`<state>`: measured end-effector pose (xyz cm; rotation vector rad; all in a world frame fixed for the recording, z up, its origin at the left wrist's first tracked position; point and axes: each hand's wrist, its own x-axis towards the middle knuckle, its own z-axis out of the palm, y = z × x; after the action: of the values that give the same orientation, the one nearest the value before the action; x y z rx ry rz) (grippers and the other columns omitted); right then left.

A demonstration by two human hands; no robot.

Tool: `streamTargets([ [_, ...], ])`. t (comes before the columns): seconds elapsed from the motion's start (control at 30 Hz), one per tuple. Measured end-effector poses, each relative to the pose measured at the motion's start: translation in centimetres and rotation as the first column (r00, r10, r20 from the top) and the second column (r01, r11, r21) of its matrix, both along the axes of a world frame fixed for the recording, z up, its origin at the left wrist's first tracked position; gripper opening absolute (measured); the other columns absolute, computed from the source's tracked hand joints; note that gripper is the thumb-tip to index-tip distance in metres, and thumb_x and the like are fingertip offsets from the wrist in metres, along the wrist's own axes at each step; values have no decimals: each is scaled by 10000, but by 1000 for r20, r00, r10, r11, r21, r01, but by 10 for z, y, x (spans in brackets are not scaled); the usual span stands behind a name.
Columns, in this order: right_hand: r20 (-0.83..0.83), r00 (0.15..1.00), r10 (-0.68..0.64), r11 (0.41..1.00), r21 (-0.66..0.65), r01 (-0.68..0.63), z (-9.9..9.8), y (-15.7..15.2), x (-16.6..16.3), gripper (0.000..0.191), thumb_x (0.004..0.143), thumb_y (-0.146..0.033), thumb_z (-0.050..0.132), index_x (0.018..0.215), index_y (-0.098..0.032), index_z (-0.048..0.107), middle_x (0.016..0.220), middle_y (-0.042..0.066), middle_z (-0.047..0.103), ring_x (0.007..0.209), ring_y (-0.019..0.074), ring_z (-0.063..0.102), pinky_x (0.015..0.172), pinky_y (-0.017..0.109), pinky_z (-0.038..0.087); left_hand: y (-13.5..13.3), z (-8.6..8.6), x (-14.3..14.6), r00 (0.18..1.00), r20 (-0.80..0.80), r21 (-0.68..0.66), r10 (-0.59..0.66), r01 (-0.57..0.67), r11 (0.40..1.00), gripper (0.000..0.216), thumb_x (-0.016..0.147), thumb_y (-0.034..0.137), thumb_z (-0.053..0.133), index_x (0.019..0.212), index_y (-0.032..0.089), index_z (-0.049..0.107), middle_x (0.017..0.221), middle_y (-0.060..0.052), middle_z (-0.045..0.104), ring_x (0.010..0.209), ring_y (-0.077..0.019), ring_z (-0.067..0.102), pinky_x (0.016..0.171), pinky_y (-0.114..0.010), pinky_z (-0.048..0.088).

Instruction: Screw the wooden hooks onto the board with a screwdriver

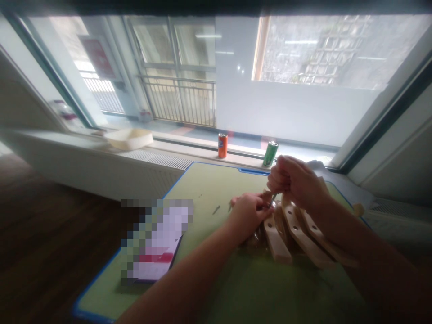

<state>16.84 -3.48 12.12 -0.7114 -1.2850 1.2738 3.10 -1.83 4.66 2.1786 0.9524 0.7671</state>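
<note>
Several light wooden slats point(293, 234) with holes lie fanned out on a green mat point(209, 180). My left hand point(248, 216) is closed around the near ends of the slats, pinching where they join. Just above them, my right hand point(294, 182) is a fist wrapped round a thin dark tool whose tip points down at the joint; I cannot name the tool. A small dark screw-like piece point(216, 209) lies loose on the mat, left of my left hand.
A blurred-out flat item point(157, 245) lies on the mat's left part. An orange can point(222, 145) and a green can point(270, 153) stand on the windowsill, with a white tray point(130, 137) farther left. Dark floor lies to the left.
</note>
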Motion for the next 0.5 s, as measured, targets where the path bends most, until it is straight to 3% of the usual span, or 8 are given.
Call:
streamTargets([
  [0.5, 45, 998, -50, 999, 23, 49, 0, -2, -5, 398, 873, -311, 501, 522, -203, 347, 462, -59, 264, 413, 75, 221, 416, 259, 177, -1, -6, 2, 999, -1, 31, 45, -45, 998, 259, 789, 453, 541, 820, 253, 702, 1144, -8, 644, 1081, -257, 530, 964, -436, 304],
])
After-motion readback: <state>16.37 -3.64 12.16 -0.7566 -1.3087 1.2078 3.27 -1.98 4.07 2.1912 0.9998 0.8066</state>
